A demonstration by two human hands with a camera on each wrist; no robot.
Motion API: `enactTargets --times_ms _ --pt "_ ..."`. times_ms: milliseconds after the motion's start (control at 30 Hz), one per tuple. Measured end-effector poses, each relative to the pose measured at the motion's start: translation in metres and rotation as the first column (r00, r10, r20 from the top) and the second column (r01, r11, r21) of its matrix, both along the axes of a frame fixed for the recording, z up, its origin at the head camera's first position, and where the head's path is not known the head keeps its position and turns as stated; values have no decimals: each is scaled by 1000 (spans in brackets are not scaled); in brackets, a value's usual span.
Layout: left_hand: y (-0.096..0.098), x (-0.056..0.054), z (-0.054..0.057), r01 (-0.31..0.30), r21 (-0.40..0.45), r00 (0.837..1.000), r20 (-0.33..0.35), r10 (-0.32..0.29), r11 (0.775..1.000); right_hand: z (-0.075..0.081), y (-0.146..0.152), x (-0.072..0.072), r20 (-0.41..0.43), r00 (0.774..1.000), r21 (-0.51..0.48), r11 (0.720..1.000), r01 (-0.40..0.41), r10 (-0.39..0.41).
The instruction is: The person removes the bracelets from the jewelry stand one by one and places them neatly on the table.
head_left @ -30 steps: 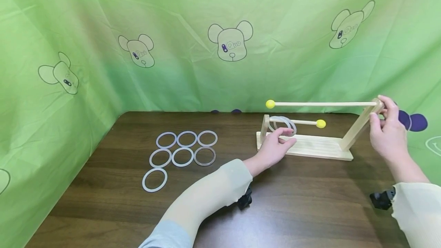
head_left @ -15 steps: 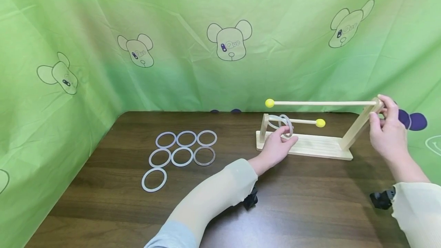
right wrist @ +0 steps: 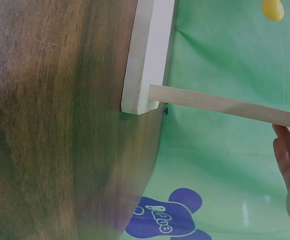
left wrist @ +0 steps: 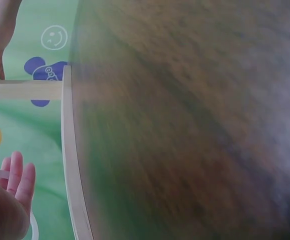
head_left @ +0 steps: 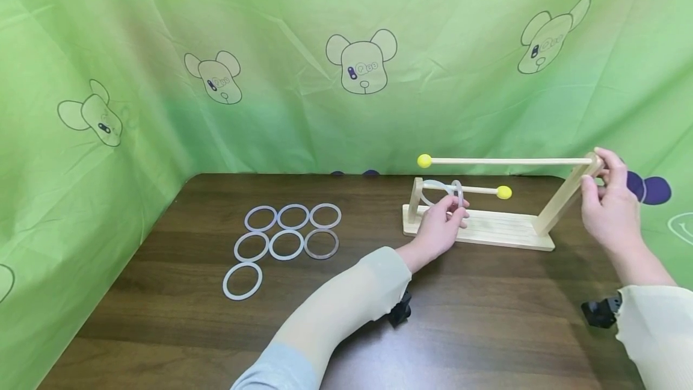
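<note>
A pale wooden stand has a short post with a lower rod and a tall post with an upper rod. Each rod ends in a yellow ball. My left hand pinches a translucent ring around the lower rod, partway towards its ball; fingers hide the ring's bottom. Another pale ring hangs on that rod nearer the short post. My right hand grips the top of the tall post; the right wrist view shows its fingers against the wood.
Several flat rings lie in touching rows on the brown table, left of the stand. A green cloth printed with bear heads hangs behind and at the sides. My left forearm crosses the table's front.
My left hand has moved right, sliding the pinched ring along the lower rod away from the other ring, which stays near the short post. The right hand keeps its place on the tall post.
</note>
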State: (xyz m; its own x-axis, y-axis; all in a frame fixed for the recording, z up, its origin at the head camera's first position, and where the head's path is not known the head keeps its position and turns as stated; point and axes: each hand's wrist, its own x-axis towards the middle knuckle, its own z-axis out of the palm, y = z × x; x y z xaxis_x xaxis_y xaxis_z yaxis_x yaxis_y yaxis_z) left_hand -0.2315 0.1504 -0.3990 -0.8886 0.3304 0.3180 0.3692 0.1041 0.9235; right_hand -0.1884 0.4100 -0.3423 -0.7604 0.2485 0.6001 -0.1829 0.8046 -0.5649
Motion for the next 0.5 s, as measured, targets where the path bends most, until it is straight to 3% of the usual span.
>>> enactTargets --times_ms 500 --pt "23 9 6 59 -73 998 -5 -59 996 0 0 0 1 1000 14 1000 19 -19"
